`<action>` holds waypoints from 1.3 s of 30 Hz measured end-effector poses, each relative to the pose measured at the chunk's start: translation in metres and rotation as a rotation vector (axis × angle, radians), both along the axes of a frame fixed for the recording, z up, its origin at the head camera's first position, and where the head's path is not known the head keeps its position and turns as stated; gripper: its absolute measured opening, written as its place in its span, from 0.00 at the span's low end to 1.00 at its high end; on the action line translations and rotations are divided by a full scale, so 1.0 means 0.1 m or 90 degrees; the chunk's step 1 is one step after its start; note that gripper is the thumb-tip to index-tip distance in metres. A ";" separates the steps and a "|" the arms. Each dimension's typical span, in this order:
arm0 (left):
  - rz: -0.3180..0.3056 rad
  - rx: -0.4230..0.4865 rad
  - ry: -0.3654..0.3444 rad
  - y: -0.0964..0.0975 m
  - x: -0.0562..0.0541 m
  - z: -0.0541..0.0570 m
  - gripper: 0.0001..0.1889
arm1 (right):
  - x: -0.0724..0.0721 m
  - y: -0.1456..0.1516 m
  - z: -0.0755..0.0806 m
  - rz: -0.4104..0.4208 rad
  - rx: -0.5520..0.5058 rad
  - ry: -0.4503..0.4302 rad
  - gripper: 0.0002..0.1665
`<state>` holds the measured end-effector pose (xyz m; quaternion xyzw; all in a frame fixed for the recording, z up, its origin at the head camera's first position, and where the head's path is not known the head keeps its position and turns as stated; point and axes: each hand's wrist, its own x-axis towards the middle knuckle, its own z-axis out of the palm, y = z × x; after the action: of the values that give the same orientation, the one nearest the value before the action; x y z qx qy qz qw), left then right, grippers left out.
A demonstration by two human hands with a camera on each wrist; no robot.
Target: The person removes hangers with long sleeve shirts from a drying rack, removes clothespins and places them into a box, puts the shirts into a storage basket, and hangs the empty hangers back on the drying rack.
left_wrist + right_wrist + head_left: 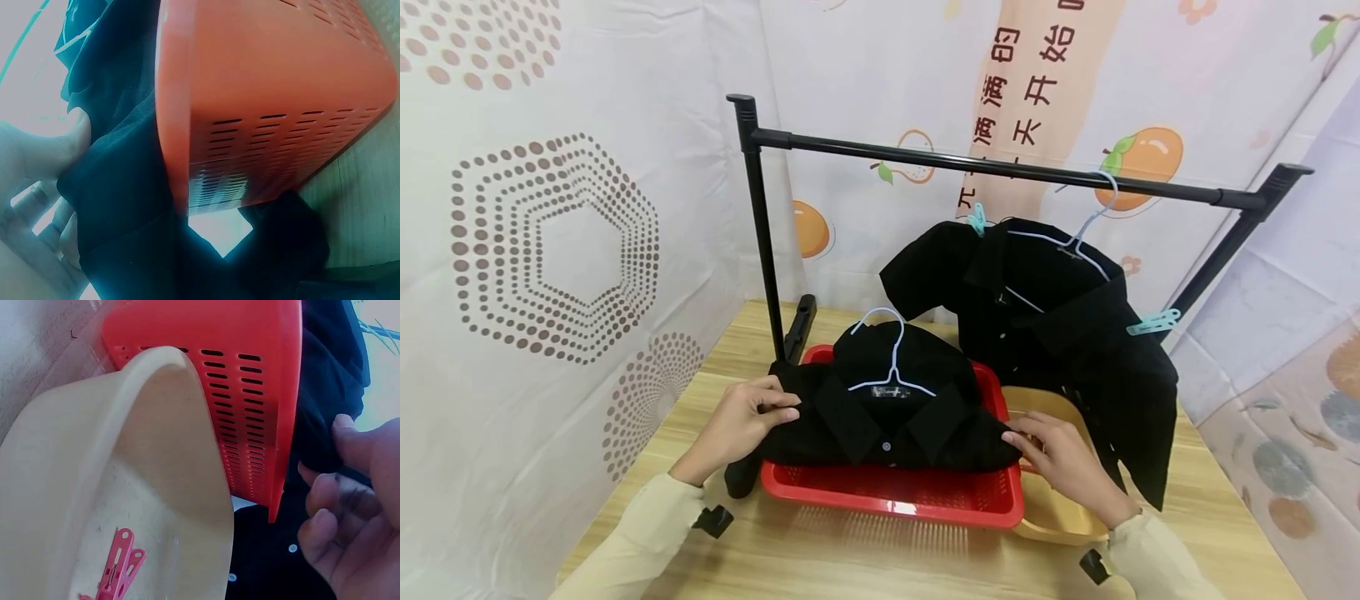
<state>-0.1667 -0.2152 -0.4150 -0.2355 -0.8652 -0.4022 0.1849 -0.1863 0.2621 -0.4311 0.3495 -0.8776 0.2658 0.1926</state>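
A black collared shirt (955,437) lies across the red basket (891,506), with a light-blue hanger (893,362) inside its neck, hook upward. My left hand (739,427) pinches the shirt's shoulder at one side, between thumb and fingers. At the opposite shoulder, my right hand (1060,457) holds the cloth the same way. Beside the basket's slotted wall, the left wrist view shows the thumb (74,134) against the dark fabric. In the right wrist view the fingertips grip a fold of the shirt (322,428) just past the basket rim.
Behind stands a black rack with a horizontal rail (925,156). From it hangs another black shirt (1075,333) on a hanger, with teal clothespins (1153,322) at its shoulders. A yellow basin (1060,533) right of the basket contains a pink clothespin (115,569).
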 end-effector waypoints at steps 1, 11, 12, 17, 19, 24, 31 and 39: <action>-0.001 0.001 -0.001 0.00 0.00 0.00 0.10 | -0.01 0.00 0.00 0.007 -0.007 0.008 0.12; -0.016 -0.014 -0.026 0.06 -0.06 0.05 0.08 | -0.04 0.02 0.05 0.005 -0.038 0.090 0.15; -0.015 -0.018 -0.023 0.07 -0.06 0.06 0.08 | -0.04 0.01 0.06 0.004 -0.040 0.092 0.15; -0.013 -0.036 0.003 0.14 -0.10 0.13 0.09 | -0.04 -0.04 0.10 0.008 -0.044 0.097 0.15; -0.013 -0.043 0.015 0.18 -0.12 0.16 0.10 | -0.04 -0.06 0.12 0.010 -0.044 0.104 0.14; -0.016 -0.049 0.040 0.28 -0.17 0.22 0.10 | -0.05 -0.10 0.15 0.025 -0.052 0.114 0.09; -0.030 -0.058 0.085 0.41 -0.24 0.33 0.10 | -0.06 -0.19 0.23 0.029 -0.047 0.113 0.12; -0.042 -0.055 0.132 0.53 -0.28 0.46 0.11 | -0.07 -0.24 0.27 0.024 -0.046 0.114 0.10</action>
<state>-0.1948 -0.1619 -0.3692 -0.3117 -0.8497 -0.3442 0.2496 -0.1932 0.2380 -0.4037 0.3810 -0.8398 0.2687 0.2781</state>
